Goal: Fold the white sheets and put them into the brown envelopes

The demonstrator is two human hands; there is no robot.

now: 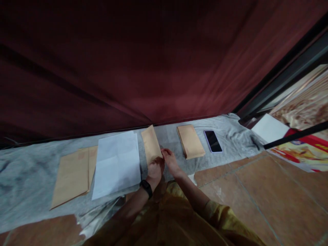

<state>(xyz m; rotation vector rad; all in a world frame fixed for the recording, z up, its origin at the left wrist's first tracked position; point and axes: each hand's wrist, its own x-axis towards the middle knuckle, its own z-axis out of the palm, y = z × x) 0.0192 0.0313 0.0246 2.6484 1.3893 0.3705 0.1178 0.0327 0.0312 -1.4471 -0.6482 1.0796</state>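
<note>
A single brown envelope (151,143) lies on the grey cloth (25,171) in front of me. My left hand (155,171), with a black band on its wrist, rests on the envelope's near end with fingers curled. My right hand (171,161) touches the envelope's near right corner, fingers bent down onto it. A stack of white paper sheets (116,164) lies just left of the envelope. A pile of brown envelopes (190,140) lies to the right, apart from both hands.
Larger brown envelopes (73,174) lie at the left of the cloth. A black phone (213,140) lies right of the envelope pile. A dark red curtain (128,61) hangs behind. Brown tiled floor (256,191) and a white sheet (269,128) are at the right.
</note>
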